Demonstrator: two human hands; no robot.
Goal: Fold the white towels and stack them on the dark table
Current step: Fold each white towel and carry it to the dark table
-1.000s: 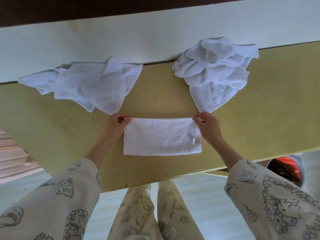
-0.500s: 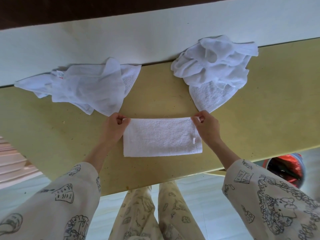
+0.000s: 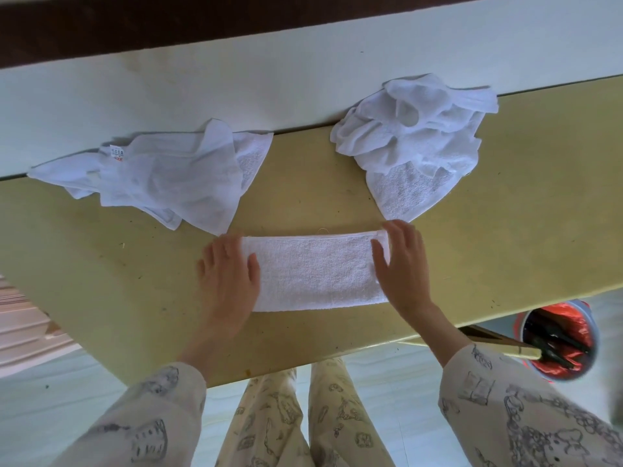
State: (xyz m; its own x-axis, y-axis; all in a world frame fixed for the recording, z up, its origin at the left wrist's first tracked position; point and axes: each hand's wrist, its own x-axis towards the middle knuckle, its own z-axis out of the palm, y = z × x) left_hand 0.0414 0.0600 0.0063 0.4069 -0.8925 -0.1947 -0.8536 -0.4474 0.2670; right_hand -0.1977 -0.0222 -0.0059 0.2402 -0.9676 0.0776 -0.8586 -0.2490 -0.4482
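A white towel (image 3: 315, 271), folded into a long strip, lies flat on the yellow-green table (image 3: 505, 237) in front of me. My left hand (image 3: 229, 278) rests flat on its left end, fingers straight. My right hand (image 3: 401, 267) lies flat on its right end, fingers straight and pointing away from me. A crumpled white towel (image 3: 161, 176) with a small label lies at the back left. A heap of crumpled white towels (image 3: 411, 139) sits at the back right. A dark strip (image 3: 168, 25) shows at the top of the view.
A pale wall or board (image 3: 269, 79) runs behind the table's far edge. A red-lined bin (image 3: 559, 342) stands on the floor at the right, below the table's near edge. My patterned trouser legs show under the near edge.
Both hands have let go of the strip's far corners and now lie flat on its two ends.
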